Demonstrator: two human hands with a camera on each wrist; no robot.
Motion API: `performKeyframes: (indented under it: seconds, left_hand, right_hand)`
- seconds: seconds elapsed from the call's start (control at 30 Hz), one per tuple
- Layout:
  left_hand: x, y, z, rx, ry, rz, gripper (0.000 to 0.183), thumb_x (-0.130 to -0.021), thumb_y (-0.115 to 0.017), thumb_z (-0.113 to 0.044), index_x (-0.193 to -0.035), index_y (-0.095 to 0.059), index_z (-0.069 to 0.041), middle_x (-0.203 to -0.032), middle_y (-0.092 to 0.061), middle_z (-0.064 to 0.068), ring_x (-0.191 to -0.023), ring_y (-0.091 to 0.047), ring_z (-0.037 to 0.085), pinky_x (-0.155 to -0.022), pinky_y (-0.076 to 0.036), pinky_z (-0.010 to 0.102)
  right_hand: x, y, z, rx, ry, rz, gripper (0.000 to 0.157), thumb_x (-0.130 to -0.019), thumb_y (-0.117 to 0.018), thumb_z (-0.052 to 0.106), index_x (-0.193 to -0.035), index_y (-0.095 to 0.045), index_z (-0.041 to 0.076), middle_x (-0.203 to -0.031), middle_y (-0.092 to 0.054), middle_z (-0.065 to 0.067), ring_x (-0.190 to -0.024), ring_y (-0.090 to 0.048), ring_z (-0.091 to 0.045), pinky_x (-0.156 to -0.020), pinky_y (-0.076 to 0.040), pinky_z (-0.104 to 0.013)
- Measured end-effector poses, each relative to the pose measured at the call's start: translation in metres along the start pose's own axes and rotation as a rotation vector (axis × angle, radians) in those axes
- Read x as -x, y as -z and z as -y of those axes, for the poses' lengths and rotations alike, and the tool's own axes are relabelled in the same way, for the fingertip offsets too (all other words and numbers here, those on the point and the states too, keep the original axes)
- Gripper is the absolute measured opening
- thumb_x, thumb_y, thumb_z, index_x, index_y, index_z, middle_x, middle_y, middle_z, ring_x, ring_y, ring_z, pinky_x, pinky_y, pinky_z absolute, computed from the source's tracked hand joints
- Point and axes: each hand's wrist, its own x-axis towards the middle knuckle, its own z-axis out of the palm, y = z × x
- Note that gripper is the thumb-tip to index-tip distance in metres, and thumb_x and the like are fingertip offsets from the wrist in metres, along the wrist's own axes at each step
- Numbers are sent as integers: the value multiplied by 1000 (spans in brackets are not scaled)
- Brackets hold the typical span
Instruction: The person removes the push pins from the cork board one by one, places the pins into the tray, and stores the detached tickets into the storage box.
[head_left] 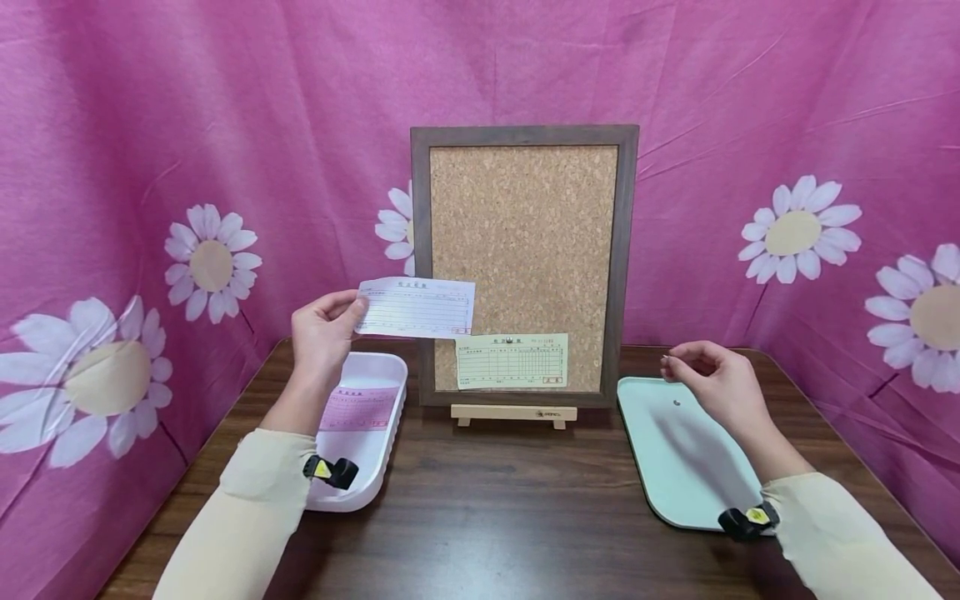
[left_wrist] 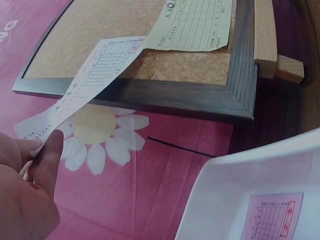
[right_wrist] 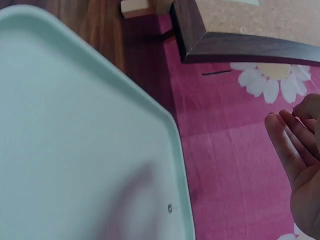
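Head view: left hand (head_left: 321,335) holding a white slip (head_left: 416,308) before the corkboard (head_left: 525,233)

The left fingers and thumb are pinching the slip's left edge, with only paper between them. Thumb and index finger of the right hand (head_left: 712,379) are meeting at their tips, gripping a tiny item (head_left: 665,357) too small to identify.

Printed headings, ruled lines and red marks are showing on the white slip and a green slip (head_left: 480,367); their characters, like the wooden stand (head_left: 495,413)'s logo, are too small to read.

From the left fingers, the white slip is extending rightward across the frame's lower-left edge, near the green slip's upper-left corner. A pink slip (head_left: 363,410) is lying in a white basket (head_left: 375,360) below the left hand; a mint tray (head_left: 675,492), bearing a small metal piece (head_left: 677,403), is resting beneath the right, on the counter (head_left: 480,517).
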Motion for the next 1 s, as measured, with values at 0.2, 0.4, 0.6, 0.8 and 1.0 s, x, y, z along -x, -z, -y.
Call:
performKeyframes:
  seconds: [0.2,0.4,0.6,0.8,1.0]
  left_hand:
    - [1,11,-1,9,26,-6,33,-100,-76,-9,-129,-73,8,-73,-72,-20,-67,-67,-2,-64,-60,17]
    - [3,20,-2,21,44,-13,35,-101,-75,-7,-131,-71,10,-73,-73,-18,-67,-70,-1,-64,-62,19]
    - [3,30,-1,-12,87,-37,35,-101,-75,-9,-132,-71,7,-73,-72,-18,-66,-68,-2,-62,-60,17]
    - [4,43,-1,-44,116,-39,34,-101,-75,-10,-131,-71,5,-75,-72,-17,-69,-69,-1,-66,-61,16]
    - [4,59,3,-25,137,-39,30,-101,-74,-7,-128,-69,5,-75,-72,-16,-69,-70,-2,-64,-60,16]
  right_hand:
    - [7,2,-8,54,-14,14,11,-101,-75,11,-106,-76,1,-85,-81,9,-73,-68,12,-63,-51,-12]
    - [12,3,-14,87,-22,28,11,-101,-76,11,-107,-77,1,-87,-82,-6,-73,-67,12,-63,-50,-11]
    - [14,1,-23,117,-26,34,11,-101,-75,9,-108,-77,0,-88,-82,-13,-72,-64,15,-61,-48,-11]
    - [17,0,-31,124,-20,49,10,-100,-75,6,-107,-77,-1,-89,-82,-16,-72,-65,14,-61,-47,-11]
    - [21,2,-34,145,-28,66,9,-99,-76,7,-105,-77,0,-88,-82,-15,-72,-64,14,-61,-47,-12]
